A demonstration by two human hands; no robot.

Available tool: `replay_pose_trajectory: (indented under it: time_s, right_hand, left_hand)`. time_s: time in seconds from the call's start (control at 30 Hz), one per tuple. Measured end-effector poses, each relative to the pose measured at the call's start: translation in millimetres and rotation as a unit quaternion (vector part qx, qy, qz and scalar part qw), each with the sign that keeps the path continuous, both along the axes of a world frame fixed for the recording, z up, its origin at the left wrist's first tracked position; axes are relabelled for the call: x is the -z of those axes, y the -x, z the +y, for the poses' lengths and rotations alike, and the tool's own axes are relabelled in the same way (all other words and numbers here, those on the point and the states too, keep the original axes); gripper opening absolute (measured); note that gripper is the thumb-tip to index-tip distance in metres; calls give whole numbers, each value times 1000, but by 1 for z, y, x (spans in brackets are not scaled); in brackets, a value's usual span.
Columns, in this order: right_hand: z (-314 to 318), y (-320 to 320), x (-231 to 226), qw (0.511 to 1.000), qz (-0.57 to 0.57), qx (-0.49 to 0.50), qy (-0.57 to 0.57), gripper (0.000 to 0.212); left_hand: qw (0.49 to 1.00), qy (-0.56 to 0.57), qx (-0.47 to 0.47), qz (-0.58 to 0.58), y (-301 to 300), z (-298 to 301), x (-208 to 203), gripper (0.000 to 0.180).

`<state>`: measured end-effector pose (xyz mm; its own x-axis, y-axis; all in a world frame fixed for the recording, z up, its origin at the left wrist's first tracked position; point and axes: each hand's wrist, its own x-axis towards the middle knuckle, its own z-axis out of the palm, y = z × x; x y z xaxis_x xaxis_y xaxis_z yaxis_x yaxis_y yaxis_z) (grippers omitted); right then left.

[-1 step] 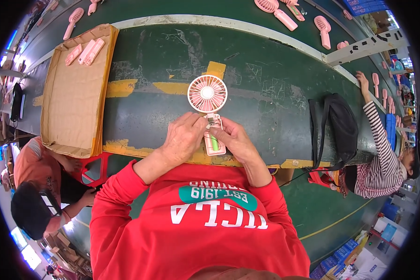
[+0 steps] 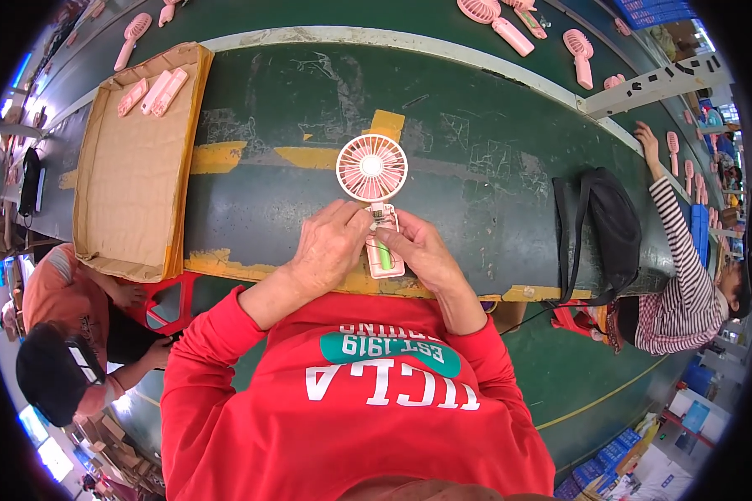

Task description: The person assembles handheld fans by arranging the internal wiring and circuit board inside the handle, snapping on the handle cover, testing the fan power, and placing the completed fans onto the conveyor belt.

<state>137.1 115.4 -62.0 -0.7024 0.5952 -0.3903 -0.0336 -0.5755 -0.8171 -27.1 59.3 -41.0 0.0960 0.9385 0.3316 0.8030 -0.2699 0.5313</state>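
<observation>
A pink handheld fan with a white round grille lies in front of me, its head away from me. Its handle is uncovered; inside are a green cylindrical battery, thin wires and a small circuit board near the neck. My left hand is closed, thumb and fingertips pinched at the left side of the handle's top; whether a wire is between them is too small to tell. From the right, my right hand grips the handle, its thumb lying over the opening near the wires.
A shallow cardboard tray holding several pink handle covers stands left on the green bench. A black bag lies right. Beyond a pale rail, pink fans rest on another green surface. Co-workers sit on both sides.
My hands and the fan look unmoved. The left co-worker's head has shifted slightly left, and the right co-worker's reaching hand has moved a little up and left.
</observation>
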Motion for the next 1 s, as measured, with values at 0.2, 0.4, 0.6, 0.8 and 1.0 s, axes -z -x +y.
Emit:
replay_pose_trajectory:
  time_s: [0.2, 0.4, 0.6, 0.8, 1.0]
  right_hand:
    - [-1, 0, 0, 1000, -2, -1, 0, 30]
    - [1, -1, 3, 1000, -5, -7, -15, 29]
    - [1, 1, 5, 1000, -10, -10, -27, 29]
    - [-1, 2, 5, 999, -4, 1, -41, 33]
    - [5, 1, 3, 999, -33, -13, -16, 30]
  left_hand:
    - [999, 21, -24, -35, -5, -2, 2, 11]
    - [998, -22, 18, -56, -6, 3, -5, 26]
    - [997, -27, 68, 23, -1, 2, -2, 34]
    - [997, -25, 70, 37, -3, 5, -8, 31]
    - [997, -23, 12, -67, -9, -1, -4, 28]
